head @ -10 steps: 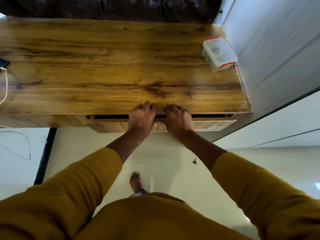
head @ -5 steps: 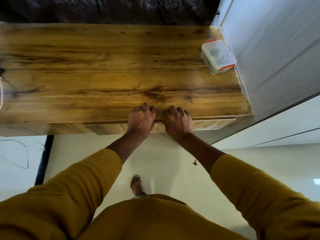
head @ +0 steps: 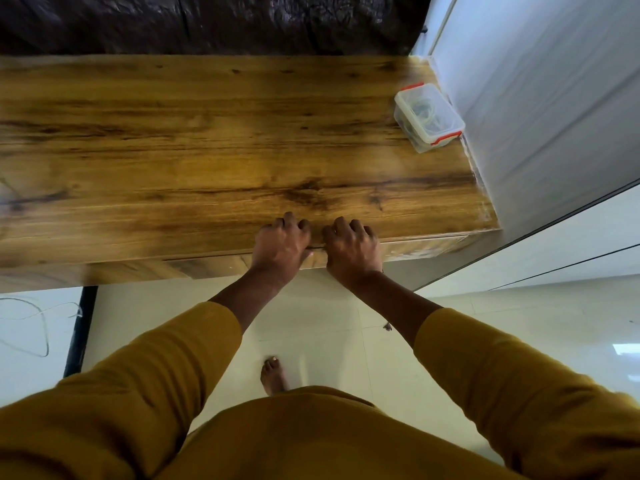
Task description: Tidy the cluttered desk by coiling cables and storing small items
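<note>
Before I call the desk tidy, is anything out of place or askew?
On the desk, nothing; the lidded box of coiled cable sits square by the wall. But a loose white cable trails uncoiled on the floor, lower left.

The wooden desk (head: 207,150) has a warm brown grain top. At its far right corner sits a clear plastic box (head: 428,116) with red clips — lid on, coiled pale cable visible inside, turned slightly askew. Under the near edge the drawer front (head: 214,266) lies flush — closed.
</note>
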{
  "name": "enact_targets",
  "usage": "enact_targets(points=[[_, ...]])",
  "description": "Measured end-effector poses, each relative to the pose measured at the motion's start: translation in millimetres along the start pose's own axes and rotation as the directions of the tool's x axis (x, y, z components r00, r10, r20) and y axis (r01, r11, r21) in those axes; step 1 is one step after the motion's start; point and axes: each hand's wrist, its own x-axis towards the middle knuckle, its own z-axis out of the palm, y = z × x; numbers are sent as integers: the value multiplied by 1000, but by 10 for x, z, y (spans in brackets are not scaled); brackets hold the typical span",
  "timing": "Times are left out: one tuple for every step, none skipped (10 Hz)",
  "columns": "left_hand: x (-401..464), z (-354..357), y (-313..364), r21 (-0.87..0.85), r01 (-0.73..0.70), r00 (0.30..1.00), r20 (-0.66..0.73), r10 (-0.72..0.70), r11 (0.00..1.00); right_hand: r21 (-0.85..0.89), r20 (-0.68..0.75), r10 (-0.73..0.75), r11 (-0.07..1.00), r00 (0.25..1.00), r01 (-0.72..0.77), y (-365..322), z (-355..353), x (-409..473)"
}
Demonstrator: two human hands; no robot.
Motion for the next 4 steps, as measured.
enact_targets(points=[[-9, 26, -44, -43, -3, 1000, 3, 4, 999, 3, 112, 36, 999, 993, -37, 8, -88, 67], [37, 42, -184, -134, -18, 999, -34, 14, 991, 13, 212, 32, 999, 977, -36, -6, -300, 136], [159, -93, -414, -220, -35, 999, -39, 27, 975, 36, 242, 1, 999, 970, -10, 33, -476, 245], [283, -236, -654, -323, 35, 994, -88, -67, 946, -6, 262, 68, 998, 963, -69, 69, -636, 470]])
